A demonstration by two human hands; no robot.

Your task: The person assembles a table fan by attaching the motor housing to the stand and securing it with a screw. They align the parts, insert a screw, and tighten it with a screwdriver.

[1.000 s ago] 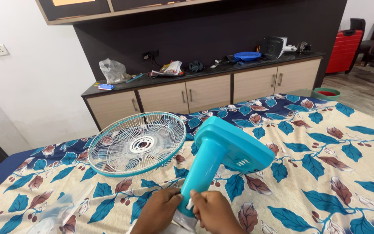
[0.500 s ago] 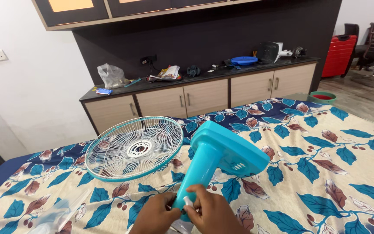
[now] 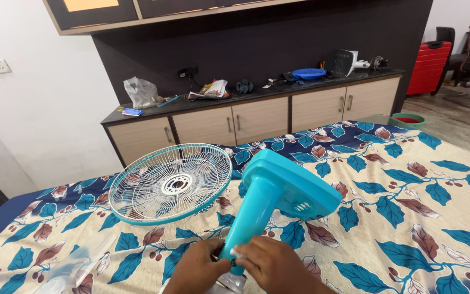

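Fan stand (image 3: 278, 196) lies tilted over the bed (image 3: 409, 207), base away from me; I see my left hand (image 3: 199, 269) and right hand (image 3: 273, 267) both closed round its pole's lower end, fan guard (image 3: 169, 182) lying just beside.

Turquoise plastic fan stand (image 3: 278, 198), comprising a round column and a flat squarish base with a small slotted vent. It lies tilted over the leaf-patterned bedspread (image 3: 409, 190), base raised and pointing away toward the far edge, the column's lower end near the near edge, about mid-width.
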